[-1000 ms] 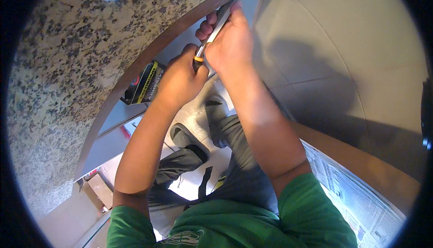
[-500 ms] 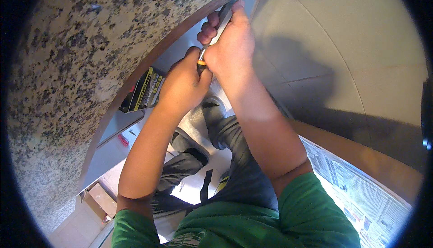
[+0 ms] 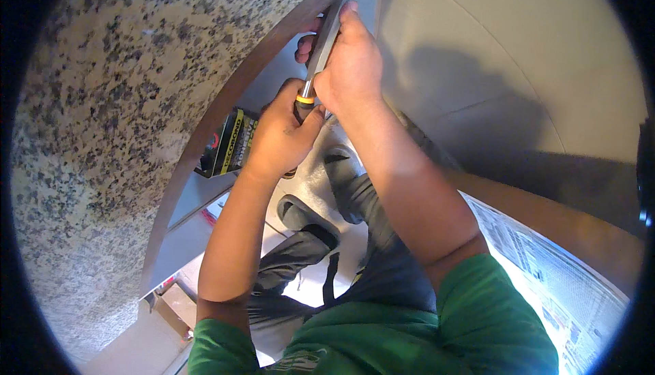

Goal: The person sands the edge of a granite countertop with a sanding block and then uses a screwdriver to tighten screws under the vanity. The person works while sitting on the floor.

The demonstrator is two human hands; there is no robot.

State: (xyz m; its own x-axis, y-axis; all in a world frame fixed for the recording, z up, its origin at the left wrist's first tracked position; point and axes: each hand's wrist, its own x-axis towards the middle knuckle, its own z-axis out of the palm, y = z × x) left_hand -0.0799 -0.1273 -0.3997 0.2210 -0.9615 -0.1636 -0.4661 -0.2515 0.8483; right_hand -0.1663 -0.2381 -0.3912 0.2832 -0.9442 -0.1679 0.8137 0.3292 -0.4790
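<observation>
My left hand [image 3: 281,129] is closed around the dark handle of a hand tool, which has a yellow collar [image 3: 304,100] and a shiny shank. Beyond the shank runs a long, flat grey metal bar [image 3: 323,48], slanting up toward the stone slab's edge. Whether bar and shank are one piece I cannot tell. My right hand [image 3: 351,68] is closed on the bar, its thumb stretched along it near the dark far end and its fingers curled behind. The far end lies close to the brown edge [image 3: 286,13] of the slab.
A speckled stone slab [image 3: 109,116] fills the left side. Under its edge stands a black and yellow package [image 3: 232,144]. A cardboard box [image 3: 179,307] lies lower left. A beige tiled surface [image 3: 477,48] is at the right, with printed paper sheets [image 3: 539,273] below it.
The view has shifted a little, so the package and my legs appear farther right. More of the shank and collar shows between my hands. Both hands keep their hold.
</observation>
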